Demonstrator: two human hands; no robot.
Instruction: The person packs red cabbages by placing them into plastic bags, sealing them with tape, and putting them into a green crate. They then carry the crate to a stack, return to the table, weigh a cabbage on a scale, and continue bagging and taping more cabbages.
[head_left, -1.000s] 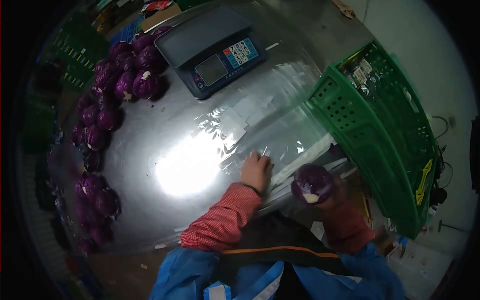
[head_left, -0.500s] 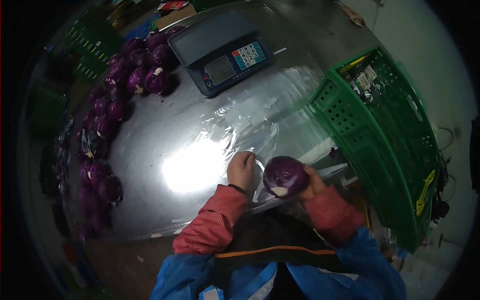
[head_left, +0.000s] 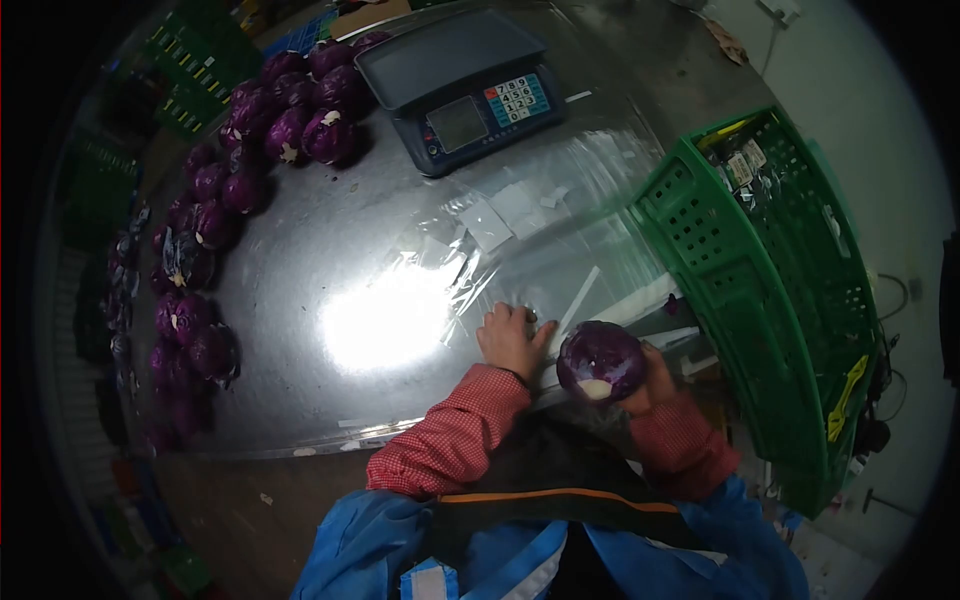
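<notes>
My right hand holds a round purple cabbage, its pale cut stem turned toward me, over the front edge of the metal table. Left of the cabbage, my left hand rests on clear plastic film with its fingers apart. White paper pieces lie on the film beyond my left hand.
A digital scale stands at the back. Many purple cabbages line the table's far and left sides. A green crate stands at the right, with a yellow strip on its side. Stacked green crates are behind.
My left hand has moved slightly right and its fingers have opened onto the film. The cabbage in my right hand has shifted a little right and down. The view has shifted slightly.
</notes>
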